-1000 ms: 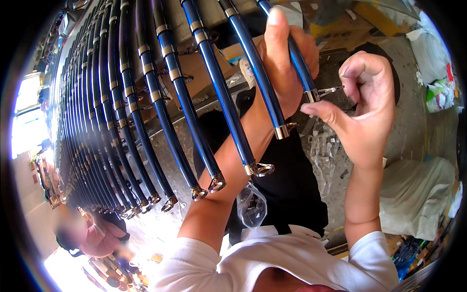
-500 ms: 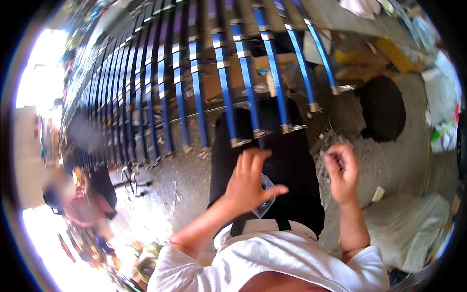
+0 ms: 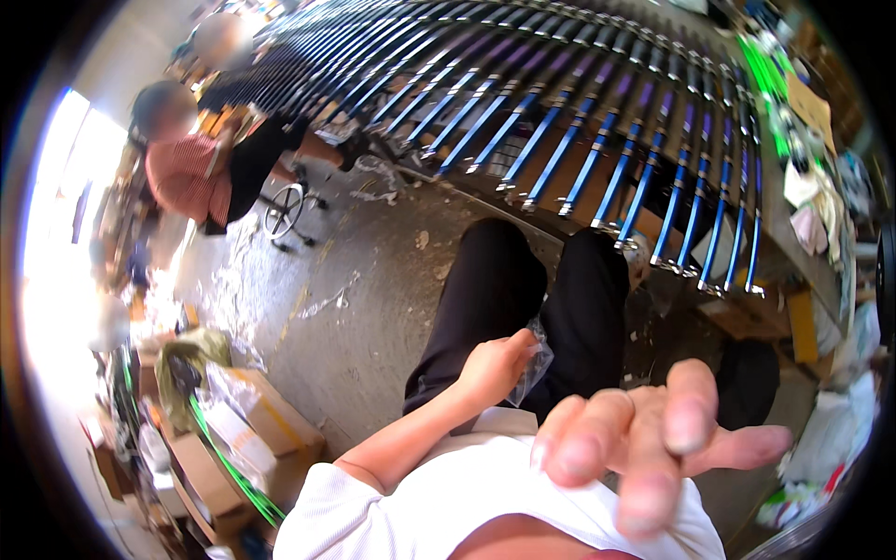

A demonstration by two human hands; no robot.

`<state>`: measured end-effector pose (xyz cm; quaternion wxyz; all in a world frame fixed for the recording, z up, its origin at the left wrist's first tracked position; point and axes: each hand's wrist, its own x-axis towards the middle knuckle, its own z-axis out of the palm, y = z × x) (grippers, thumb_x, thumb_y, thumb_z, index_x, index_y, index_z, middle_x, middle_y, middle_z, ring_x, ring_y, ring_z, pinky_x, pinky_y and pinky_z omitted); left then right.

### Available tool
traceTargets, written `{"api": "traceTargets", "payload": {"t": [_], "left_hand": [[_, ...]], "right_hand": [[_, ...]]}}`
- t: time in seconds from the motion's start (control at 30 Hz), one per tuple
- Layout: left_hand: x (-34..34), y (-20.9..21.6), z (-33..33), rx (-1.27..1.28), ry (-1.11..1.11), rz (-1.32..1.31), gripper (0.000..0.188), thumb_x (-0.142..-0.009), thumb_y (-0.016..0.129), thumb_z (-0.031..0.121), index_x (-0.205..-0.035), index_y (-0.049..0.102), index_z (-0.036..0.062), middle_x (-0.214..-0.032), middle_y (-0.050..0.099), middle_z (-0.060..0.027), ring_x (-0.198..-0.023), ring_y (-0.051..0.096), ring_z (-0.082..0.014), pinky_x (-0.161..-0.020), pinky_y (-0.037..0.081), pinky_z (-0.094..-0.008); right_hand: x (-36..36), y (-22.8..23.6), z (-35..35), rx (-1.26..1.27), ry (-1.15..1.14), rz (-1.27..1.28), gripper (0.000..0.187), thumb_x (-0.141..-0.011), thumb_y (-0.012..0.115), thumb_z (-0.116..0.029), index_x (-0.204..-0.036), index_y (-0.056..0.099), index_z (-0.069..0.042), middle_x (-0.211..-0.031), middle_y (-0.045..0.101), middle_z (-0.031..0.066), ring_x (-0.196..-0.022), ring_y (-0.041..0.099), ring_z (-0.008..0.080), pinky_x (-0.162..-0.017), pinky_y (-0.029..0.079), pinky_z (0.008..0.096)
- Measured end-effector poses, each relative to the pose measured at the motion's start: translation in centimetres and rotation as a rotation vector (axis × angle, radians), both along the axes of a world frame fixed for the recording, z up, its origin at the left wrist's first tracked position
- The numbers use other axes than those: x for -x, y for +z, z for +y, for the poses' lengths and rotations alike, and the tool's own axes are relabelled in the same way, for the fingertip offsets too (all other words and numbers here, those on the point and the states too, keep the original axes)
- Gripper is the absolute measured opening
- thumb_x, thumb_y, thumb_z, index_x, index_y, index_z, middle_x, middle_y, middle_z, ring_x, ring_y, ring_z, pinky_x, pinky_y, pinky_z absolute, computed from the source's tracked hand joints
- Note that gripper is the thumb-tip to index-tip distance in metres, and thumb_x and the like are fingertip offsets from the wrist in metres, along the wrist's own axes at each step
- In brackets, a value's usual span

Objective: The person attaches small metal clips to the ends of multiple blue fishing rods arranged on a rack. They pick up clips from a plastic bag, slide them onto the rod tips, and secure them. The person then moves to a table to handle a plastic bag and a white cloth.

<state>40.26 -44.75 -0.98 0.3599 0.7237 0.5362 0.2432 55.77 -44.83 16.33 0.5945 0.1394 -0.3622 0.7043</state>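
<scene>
My left hand (image 3: 499, 369) is closed above my lap, its fingers pinching a small clear plastic bag (image 3: 535, 371). Part of the bag hangs down between my thighs. Close to the camera, my right hand (image 3: 644, 439) is raised with its fingers spread, and nothing shows in it. Ahead of my knees lies a long row of slim rods (image 3: 551, 154), blue toward the near ends with black and purple parts and silver bands. They look like fishing rods, and their near ends overhang the table edge. Neither hand touches them.
A person (image 3: 191, 173) in a striped top sits at the far left by a wheeled stool base (image 3: 285, 210). Cardboard boxes (image 3: 210, 476) stand at my left, with green strips beside them. A round black seat (image 3: 747, 383) is at my right. Plastic scraps litter the floor.
The view has swung left. My left hand has closed on the plastic bag. My right hand has come up toward the camera, its fingers going from curled to spread.
</scene>
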Motion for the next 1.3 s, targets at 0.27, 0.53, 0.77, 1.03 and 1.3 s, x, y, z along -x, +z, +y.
{"api": "traceTargets", "payload": {"t": [0.27, 0.53, 0.77, 1.03, 1.3], "left_hand": [[4.2, 1.5, -5.1, -0.026, 0.481, -0.278, 0.009, -0.091, 0.060, 0.002, -0.098, 0.056, -0.0008, -0.070, 0.060, -0.0138, -0.061, 0.056, -0.0169, -0.058, 0.045, -0.0294], [7.9, -1.1, -7.2, -0.087, 0.947, -0.558, 0.008, -0.093, 0.060, 0.006, -0.096, 0.057, -0.0006, -0.072, 0.061, -0.0105, -0.065, 0.056, -0.0128, -0.061, 0.045, -0.0282], [14.2, -1.1, -10.9, -0.142, 1.392, -1.009, 0.011, -0.098, 0.057, 0.015, -0.094, 0.051, 0.0061, -0.063, 0.045, 0.0053, -0.047, 0.038, -0.0021, -0.041, 0.030, -0.0203], [18.7, -1.6, -16.0, -0.161, 2.042, -1.069, 0.013, -0.097, 0.059, 0.015, -0.094, 0.050, 0.0071, -0.064, 0.046, 0.0033, -0.045, 0.039, -0.0036, -0.041, 0.032, -0.0208], [21.6, 5.0, -17.2, -0.076, 2.406, -1.069, 0.017, -0.098, 0.060, 0.020, -0.093, 0.049, 0.0082, -0.067, 0.049, 0.0025, -0.049, 0.042, -0.0044, -0.044, 0.034, -0.0208]], "right_hand": [[5.9, 3.4, -1.4, -0.128, 0.399, 0.073, 0.051, -0.097, 0.042, -0.047, -0.123, 0.045, -0.003, -0.103, 0.064, 0.0180, -0.099, 0.058, 0.0369, -0.086, 0.044, 0.0492], [12.2, 5.0, 2.5, -0.234, 0.556, -0.134, 0.033, -0.096, 0.053, -0.028, -0.116, 0.050, -0.003, -0.089, 0.062, 0.0123, -0.084, 0.059, 0.0275, -0.078, 0.047, 0.0398], [23.4, -22.2, 12.7, -0.518, 0.251, -1.581, 0.029, -0.078, 0.060, -0.003, -0.107, 0.060, -0.004, -0.102, 0.066, 0.0134, -0.097, 0.064, 0.0272, -0.086, 0.049, 0.0355], [23.6, -45.6, 5.0, -1.078, 2.004, -1.494, 0.063, -0.059, 0.089, -0.025, -0.111, 0.061, -0.003, -0.099, 0.068, 0.0112, -0.094, 0.063, 0.0187, -0.079, 0.051, 0.0338], [25.5, -42.3, 5.2, -1.306, 1.814, -1.745, 0.074, -0.053, 0.093, -0.033, -0.115, 0.065, -0.004, -0.100, 0.070, 0.0128, -0.094, 0.066, 0.0236, -0.082, 0.051, 0.0360]]}}
